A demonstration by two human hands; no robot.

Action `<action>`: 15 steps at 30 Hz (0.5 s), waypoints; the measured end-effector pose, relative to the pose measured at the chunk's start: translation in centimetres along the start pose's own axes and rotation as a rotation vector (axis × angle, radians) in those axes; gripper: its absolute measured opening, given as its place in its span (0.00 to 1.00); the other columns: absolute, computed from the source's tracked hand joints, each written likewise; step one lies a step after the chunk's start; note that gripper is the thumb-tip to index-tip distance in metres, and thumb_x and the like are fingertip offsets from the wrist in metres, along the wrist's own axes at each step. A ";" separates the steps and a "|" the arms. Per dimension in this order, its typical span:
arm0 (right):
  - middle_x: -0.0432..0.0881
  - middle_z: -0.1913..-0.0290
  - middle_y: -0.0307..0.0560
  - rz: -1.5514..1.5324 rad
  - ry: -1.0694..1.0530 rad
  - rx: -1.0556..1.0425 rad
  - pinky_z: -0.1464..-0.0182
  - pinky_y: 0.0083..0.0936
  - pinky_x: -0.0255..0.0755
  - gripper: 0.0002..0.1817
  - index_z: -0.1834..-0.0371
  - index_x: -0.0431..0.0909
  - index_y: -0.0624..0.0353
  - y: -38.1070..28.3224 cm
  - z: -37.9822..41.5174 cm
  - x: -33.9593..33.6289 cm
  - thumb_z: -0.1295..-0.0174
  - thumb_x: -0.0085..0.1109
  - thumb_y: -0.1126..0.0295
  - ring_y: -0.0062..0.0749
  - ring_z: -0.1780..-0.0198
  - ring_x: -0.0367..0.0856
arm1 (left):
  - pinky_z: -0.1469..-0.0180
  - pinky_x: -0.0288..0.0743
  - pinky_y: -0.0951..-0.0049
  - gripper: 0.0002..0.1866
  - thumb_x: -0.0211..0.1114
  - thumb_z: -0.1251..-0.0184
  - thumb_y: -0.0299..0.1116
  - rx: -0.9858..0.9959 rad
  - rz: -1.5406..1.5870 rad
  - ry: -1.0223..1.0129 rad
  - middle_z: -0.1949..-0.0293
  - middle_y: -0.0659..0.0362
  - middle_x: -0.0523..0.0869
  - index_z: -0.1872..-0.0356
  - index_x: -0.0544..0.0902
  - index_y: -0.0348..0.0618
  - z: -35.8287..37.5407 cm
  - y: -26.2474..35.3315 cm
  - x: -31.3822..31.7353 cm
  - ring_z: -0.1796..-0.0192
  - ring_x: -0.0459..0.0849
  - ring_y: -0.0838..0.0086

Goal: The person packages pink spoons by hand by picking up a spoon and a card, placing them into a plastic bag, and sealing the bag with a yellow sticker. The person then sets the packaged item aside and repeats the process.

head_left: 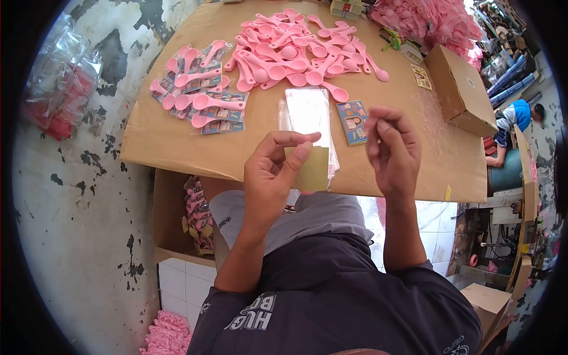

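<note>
My left hand (277, 168) pinches a small yellowish-green card (313, 168) between thumb and fingers at the table's front edge. Behind the card lies a stack of clear plastic bags (309, 112). To the right of it my right hand (393, 148) is raised with its fingers curled and the thumb near the fingertips; whether anything is between them cannot be made out. Just left of that hand is a stack of blue printed cards (353, 122). A big pile of pink spoons (290, 52) spreads behind the bags. Packed spoons with cards (204, 103) lie at the left.
A cardboard box (461, 89) stands at the table's right, near a large bag of pink spoons (429, 23). Below the left edge is an open box (171, 219) of packed spoons. Another person (515, 118) is at the far right.
</note>
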State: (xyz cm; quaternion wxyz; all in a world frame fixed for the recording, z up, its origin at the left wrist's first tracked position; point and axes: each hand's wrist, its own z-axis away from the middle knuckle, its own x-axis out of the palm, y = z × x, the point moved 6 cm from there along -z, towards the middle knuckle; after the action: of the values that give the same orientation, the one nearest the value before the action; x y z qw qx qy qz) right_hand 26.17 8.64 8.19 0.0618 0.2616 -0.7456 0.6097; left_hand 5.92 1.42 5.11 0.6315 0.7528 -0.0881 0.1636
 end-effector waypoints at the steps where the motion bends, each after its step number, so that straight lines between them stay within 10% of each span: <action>1: 0.83 0.58 0.42 -0.030 -0.124 0.144 0.66 0.13 0.69 0.14 0.37 0.76 0.64 0.9 0.4 0.7 0.22 0.54 0.71 0.15 0.68 0.74 | 0.63 0.88 0.77 0.12 0.65 0.21 0.32 0.092 0.003 0.012 0.44 0.46 0.88 0.46 0.80 0.34 -0.1 0.4 -0.1 0.50 0.89 0.76; 8: 0.81 0.60 0.33 0.721 -0.278 -0.160 0.65 0.15 0.66 0.11 0.49 0.83 0.63 1.3 1.2 3.6 0.26 0.64 0.68 0.12 0.67 0.72 | 0.47 0.86 0.74 0.11 0.67 0.23 0.30 0.068 -0.093 0.035 0.47 0.54 0.87 0.49 0.82 0.34 -0.1 1.3 0.3 0.50 0.86 0.77; 15: 0.85 0.62 0.35 0.303 -0.146 0.052 0.61 0.15 0.72 0.08 0.53 0.83 0.64 2.4 0.9 2.7 0.27 0.65 0.70 0.12 0.61 0.79 | 0.51 0.88 0.74 0.14 0.67 0.23 0.29 0.072 -0.121 0.001 0.50 0.52 0.89 0.45 0.82 0.29 -0.5 0.9 0.0 0.50 0.88 0.75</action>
State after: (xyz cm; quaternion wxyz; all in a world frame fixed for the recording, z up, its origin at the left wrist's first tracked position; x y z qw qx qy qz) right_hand 22.93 7.26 6.98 -0.0920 0.1915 -0.7629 0.6106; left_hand 5.54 1.72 5.98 0.6128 0.7789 -0.0359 0.1286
